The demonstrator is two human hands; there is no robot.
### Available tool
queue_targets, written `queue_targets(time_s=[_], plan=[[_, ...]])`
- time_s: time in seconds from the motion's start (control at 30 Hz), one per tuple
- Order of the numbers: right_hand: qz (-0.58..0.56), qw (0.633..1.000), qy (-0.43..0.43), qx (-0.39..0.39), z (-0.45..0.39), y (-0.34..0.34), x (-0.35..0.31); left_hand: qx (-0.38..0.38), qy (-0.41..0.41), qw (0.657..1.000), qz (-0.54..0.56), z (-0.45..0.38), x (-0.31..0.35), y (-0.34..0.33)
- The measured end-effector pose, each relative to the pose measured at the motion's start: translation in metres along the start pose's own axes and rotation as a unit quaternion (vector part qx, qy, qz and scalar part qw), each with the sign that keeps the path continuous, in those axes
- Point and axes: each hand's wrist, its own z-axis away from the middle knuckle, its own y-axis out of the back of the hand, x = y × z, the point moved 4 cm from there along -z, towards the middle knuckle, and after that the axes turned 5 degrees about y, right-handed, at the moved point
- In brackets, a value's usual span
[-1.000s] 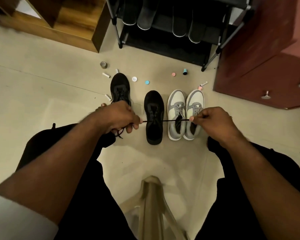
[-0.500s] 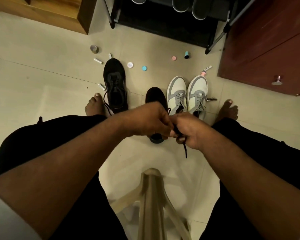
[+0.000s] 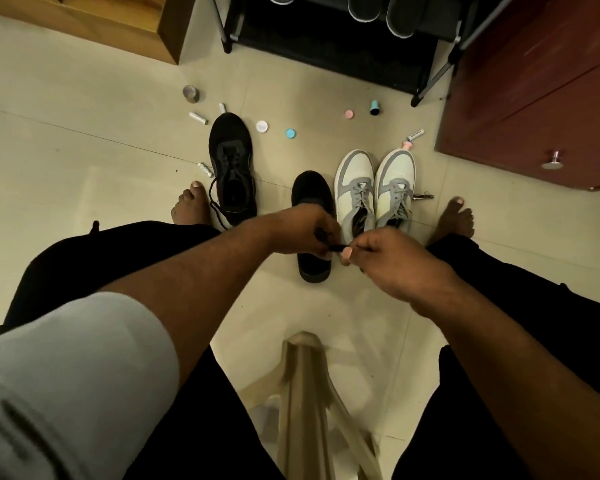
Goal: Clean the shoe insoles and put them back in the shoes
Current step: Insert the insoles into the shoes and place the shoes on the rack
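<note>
**Both hands pinch a black lace over the near black shoe**

Looking straight down from a seat, and the action is right in the middle. The left hand [image 3: 303,230] and the right hand [image 3: 385,258] meet almost fingertip to fingertip, each one closed in a tight pinch on a short stretch of black lace [image 3: 336,247] between them. They hover just above the near black shoe [image 3: 310,199], which stands on the tiled floor [image 3: 84,150] with its toe pointing away; the hands cover its middle, so whether an insole lies inside it cannot be told.

Off to the left and further away sits the far black shoe [image 3: 232,168], its laces loose and trailing beside a bare left foot [image 3: 191,206]. Just right of the near black shoe stands the pair of grey-and-white sneakers [image 3: 374,188], side by side and touching, toes away, with a bare right foot [image 3: 452,220] beside them.

At the top edge, insoles [image 3: 381,8] hang down on a black shoe rack [image 3: 326,39], only their rounded ends in view. Small stuff is scattered across the floor: a blue cap [image 3: 290,133], a white cap [image 3: 262,126], a pink cap [image 3: 349,114], and some batteries [image 3: 198,117]. A wooden cabinet [image 3: 534,81] fills the right, and a beige plastic chair [image 3: 302,393] pokes out between the knees.
</note>
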Motion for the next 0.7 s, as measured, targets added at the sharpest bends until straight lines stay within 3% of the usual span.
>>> queue_targets(time_s=[0.1, 0.27, 0.37, 0.5, 0.57, 0.7], plan=[[-0.083, 0.996, 0.014, 0.031, -0.001, 0.014, 0.002, -0.004, 0.025, 0.999, 0.034, -0.002, -0.009, -0.005], [-0.268, 0.955, -0.006, 0.131, -0.021, 0.045, 0.024, 0.137, 0.069, 0.969, 0.192, -0.005, -0.024, 0.001], [-0.297, 0.935, 0.014, 0.196, -0.041, 0.048, 0.04, 0.184, 0.095, 0.957, 0.203, -0.016, -0.035, -0.002], [-0.118, 0.949, 0.066, 0.285, -0.095, 0.024, 0.081, 0.243, 0.131, 0.922, 0.271, -0.022, -0.052, 0.004], [-0.018, 0.966, 0.058, 0.251, -0.131, -0.002, 0.106, 0.268, 0.135, 0.903, 0.307, -0.019, -0.058, 0.01], [0.151, 0.982, 0.058, 0.101, -0.181, -0.061, 0.129, 0.277, 0.127, 0.89, 0.339, -0.022, -0.067, 0.014]])
